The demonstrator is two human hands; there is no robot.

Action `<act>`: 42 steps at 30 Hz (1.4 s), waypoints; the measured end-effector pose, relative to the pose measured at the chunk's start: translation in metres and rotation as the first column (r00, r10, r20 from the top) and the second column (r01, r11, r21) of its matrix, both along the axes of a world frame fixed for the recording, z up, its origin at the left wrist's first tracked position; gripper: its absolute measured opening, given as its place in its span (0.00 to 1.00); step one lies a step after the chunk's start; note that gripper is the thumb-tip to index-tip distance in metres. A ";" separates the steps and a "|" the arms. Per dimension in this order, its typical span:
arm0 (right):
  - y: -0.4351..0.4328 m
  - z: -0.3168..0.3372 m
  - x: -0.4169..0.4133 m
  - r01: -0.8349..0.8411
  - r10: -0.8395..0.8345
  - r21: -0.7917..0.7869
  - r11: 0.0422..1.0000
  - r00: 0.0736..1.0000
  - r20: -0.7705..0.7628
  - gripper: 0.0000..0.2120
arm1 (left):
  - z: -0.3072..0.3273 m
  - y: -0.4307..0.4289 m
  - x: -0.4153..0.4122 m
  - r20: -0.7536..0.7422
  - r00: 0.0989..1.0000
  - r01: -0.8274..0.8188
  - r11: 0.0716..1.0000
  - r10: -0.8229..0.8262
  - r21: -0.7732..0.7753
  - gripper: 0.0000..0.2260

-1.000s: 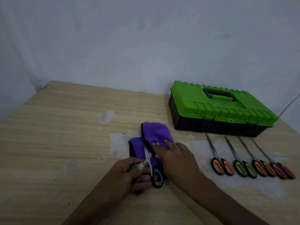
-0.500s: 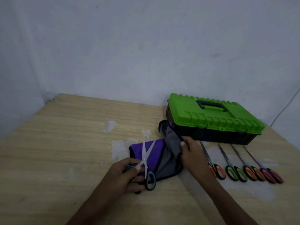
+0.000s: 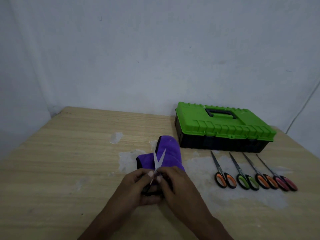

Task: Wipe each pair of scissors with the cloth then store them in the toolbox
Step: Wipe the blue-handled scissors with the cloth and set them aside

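Note:
My left hand (image 3: 138, 186) and my right hand (image 3: 174, 184) both grip one pair of scissors (image 3: 158, 161) by its handles, which the fingers hide. Its blades are spread in a V and point away from me over the purple cloth (image 3: 168, 154), which lies folded on the table. The green toolbox (image 3: 223, 125) with a black base stands shut at the back right. In front of it lie several more scissors in a row: orange-handled (image 3: 225, 179), green-handled (image 3: 247, 181), another orange-handled (image 3: 266, 181) and pink-handled (image 3: 285, 183).
The wooden table (image 3: 69, 161) has worn white patches around the cloth and under the row of scissors. A grey wall runs behind the table. A thin cable (image 3: 304, 103) hangs at the far right.
My right hand let go of the cloth and came back to the scissors handles. The cloth now lies folded under the blades, which stay spread. The view has tilted up.

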State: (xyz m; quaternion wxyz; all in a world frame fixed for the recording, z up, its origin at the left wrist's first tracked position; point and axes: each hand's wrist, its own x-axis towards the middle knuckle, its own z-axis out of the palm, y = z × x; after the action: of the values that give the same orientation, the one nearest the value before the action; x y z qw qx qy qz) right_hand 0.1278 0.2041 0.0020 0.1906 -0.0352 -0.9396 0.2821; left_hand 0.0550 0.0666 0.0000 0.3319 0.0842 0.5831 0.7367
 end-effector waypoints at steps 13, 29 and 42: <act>-0.017 0.016 -0.002 0.108 -0.039 -0.640 0.761 0.992 0.120 0.07 | 0.013 0.001 0.008 -0.280 0.960 -0.052 0.989 0.010 -0.142 0.19; -0.001 0.007 -0.004 0.113 -0.060 -0.909 0.401 0.994 0.096 0.10 | 0.007 0.003 0.003 -0.102 0.993 0.051 0.995 -0.059 -0.084 0.10; 0.015 0.011 -0.014 0.020 0.022 -0.524 0.852 0.997 0.075 0.17 | 0.005 -0.002 -0.009 -0.047 0.995 0.085 0.996 -0.086 -0.005 0.11</act>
State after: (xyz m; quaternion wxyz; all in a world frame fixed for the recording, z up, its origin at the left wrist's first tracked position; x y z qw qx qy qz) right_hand 0.1138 0.2191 0.0132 0.1367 -0.0963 -0.8340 0.5259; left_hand 0.0458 0.0641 0.0050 0.3492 0.1262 0.5876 0.7189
